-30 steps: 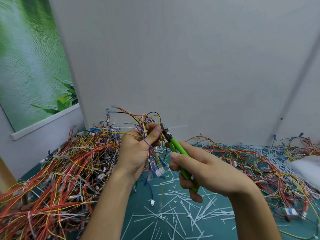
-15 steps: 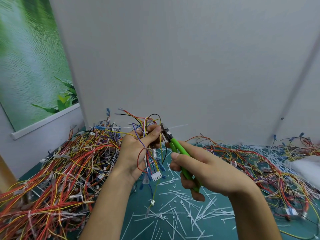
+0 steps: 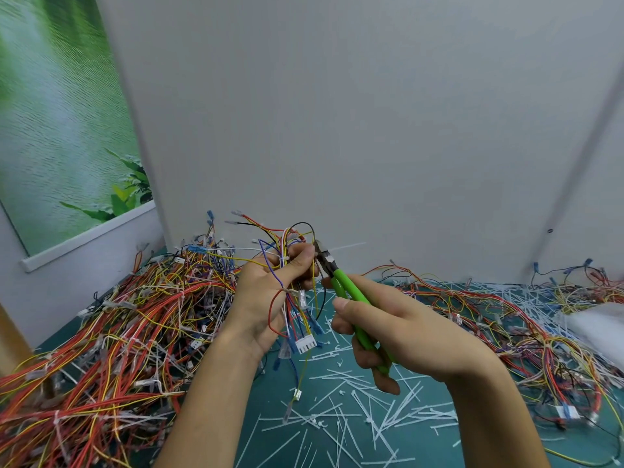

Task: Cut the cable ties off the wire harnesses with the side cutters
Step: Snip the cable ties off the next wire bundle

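My left hand holds a small wire harness of red, yellow, blue and black wires above the table, thumb pressed near the top. A white connector dangles from the harness below my palm. My right hand grips green-handled side cutters. Their dark jaws sit right beside my left thumb, at a white cable tie whose tail sticks out to the right. Whether the jaws touch the tie I cannot tell.
A big heap of tied harnesses fills the left of the green mat. Another tangle of wires lies at the right. Several cut white ties litter the mat in front. A grey wall stands close behind.
The harness has loosened and slipped lower in my left hand, so the white connector hangs further down. The cutters stay at the same spot by my thumb.
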A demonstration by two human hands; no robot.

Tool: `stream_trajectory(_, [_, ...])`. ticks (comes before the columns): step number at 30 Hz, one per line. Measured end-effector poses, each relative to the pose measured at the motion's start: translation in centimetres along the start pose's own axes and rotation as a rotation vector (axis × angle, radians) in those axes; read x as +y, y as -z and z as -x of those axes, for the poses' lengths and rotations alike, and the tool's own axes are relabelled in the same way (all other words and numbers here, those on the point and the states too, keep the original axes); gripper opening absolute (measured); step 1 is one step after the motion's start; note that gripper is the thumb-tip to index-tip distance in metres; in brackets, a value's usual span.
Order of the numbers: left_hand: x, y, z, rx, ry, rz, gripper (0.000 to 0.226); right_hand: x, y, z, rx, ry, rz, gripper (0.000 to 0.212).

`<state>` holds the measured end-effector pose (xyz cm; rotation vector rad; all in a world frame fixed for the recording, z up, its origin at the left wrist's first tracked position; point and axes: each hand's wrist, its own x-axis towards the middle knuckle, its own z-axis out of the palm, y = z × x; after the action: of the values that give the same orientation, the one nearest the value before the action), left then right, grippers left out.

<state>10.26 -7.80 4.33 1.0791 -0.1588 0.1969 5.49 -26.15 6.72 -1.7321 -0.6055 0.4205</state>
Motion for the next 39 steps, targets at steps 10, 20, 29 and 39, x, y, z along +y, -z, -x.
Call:
stream_trajectory(10, [0.02,0.08,0.0,-0.008,0.015,-0.004,0.023,-0.32,-0.06,0.05,-0.023,-0.029,-0.042,0.02])
stream_trajectory(20, [-0.2,0.26,-0.23,-0.018,0.01,0.02,0.021,-0.1,0.01,0.11,0.003,-0.01,-0.009,0.01])
stream_trajectory(29, [-0.54,0.41,-0.38,0.016,-0.057,-0.052,0.017,-0.11,-0.08,0.04,0.019,-0.032,-0.011,0.016])
stream_trajectory(39, [-0.61,0.34,-0.28,0.016,-0.142,-0.13,0.013,0.11,-0.14,-0.24,0.018,-0.045,0.017,0.027])
